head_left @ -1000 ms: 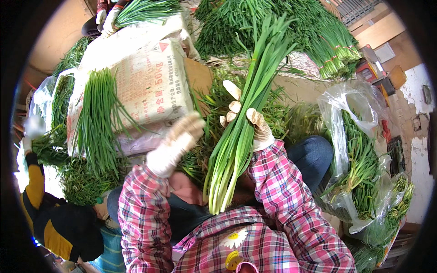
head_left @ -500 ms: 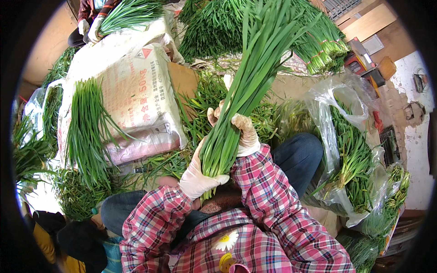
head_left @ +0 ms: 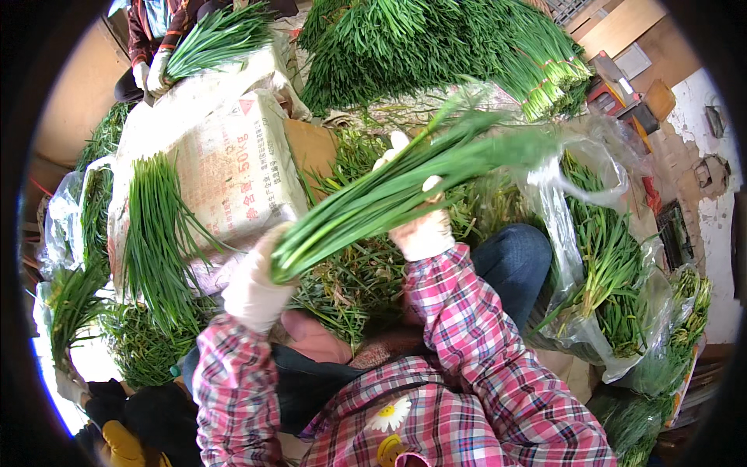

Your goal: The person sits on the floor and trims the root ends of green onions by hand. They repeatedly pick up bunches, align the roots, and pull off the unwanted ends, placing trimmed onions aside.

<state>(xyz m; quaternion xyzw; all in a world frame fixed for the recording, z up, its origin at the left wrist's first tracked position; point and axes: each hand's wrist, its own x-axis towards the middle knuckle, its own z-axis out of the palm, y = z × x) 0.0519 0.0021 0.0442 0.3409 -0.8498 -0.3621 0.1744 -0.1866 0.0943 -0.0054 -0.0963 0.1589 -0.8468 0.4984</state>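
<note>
My left hand [head_left: 259, 284] grips the garlic-chive bunch [head_left: 373, 204] by its stems; my right hand [head_left: 420, 226] is open — a slack hold could spill strands.

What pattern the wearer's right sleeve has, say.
Right sleeve: pink, white and dark plaid; head view shows it best.

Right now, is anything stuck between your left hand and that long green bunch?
Nothing visible except the white glove: the left hand grips the green bunch by its paler end, and the bunch crosses the right hand.
</note>
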